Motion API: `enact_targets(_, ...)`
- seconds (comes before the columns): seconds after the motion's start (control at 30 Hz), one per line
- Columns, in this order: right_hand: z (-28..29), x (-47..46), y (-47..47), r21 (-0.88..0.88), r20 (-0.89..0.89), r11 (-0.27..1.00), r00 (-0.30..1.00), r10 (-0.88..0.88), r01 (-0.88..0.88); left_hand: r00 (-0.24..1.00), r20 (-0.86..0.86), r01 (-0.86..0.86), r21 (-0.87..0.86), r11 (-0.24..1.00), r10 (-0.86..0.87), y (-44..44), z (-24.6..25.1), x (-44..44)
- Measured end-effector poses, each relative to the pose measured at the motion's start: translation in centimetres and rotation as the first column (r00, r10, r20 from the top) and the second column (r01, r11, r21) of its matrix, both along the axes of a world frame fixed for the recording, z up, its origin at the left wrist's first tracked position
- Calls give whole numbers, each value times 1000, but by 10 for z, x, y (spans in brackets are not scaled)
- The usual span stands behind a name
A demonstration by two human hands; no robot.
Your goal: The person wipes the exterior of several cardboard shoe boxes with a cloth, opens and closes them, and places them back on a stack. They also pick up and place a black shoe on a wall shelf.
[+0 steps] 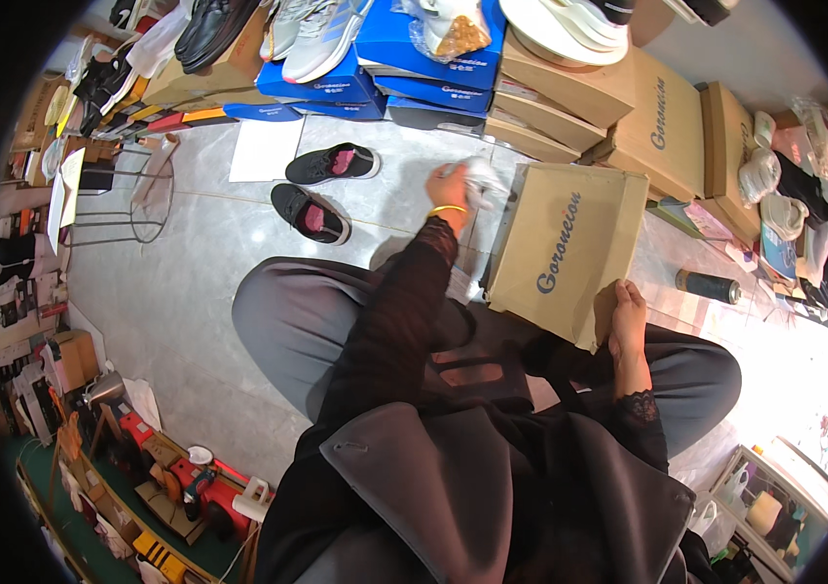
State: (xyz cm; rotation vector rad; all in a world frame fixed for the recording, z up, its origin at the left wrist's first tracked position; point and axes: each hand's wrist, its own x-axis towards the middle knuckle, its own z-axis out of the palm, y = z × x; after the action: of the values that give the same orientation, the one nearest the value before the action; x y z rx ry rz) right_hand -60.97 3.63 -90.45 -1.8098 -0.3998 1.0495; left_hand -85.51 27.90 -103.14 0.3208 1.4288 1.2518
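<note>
A cardboard shoebox (567, 248) with printed lettering stands tilted before me, over my lap. My right hand (627, 318) grips its near right edge, fingers at the corner. Beyond the box's left side, my left hand (449, 188), with a yellow bangle at the wrist, holds crumpled white paper or thin wrapping (485, 179) above the tiled floor. Left of that hand a pair of black shoes with pink material inside lies on the floor: one shoe (319, 165) farther off, the other shoe (304, 212) nearer. A white sheet (265, 151) lies behind them.
Blue shoeboxes (443, 66) and brown shoeboxes (567, 95) with shoes on top line the far side. A dark spray can (707, 286) lies at right. A metal-framed stool (143, 186) stands at left. Shelving with tools (198, 489) is at lower left, a glass case (764, 496) at lower right.
</note>
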Motion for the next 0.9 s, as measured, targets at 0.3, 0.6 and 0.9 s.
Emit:
enact_targets(0.3,13,-5,-4,10,-96,1000,995,-9,10,970,-128,215,35,976,-209,-11,1,77)
enact_targets(0.6,20,-10,-2,77,-38,994,996,81,-78,553,-714,777,255,575,-430,-12,0,120)
enact_targets(0.9,23,-7,2,-57,-7,995,997,82,-82,210,-777,976,129,177,-593,-31,6,62)
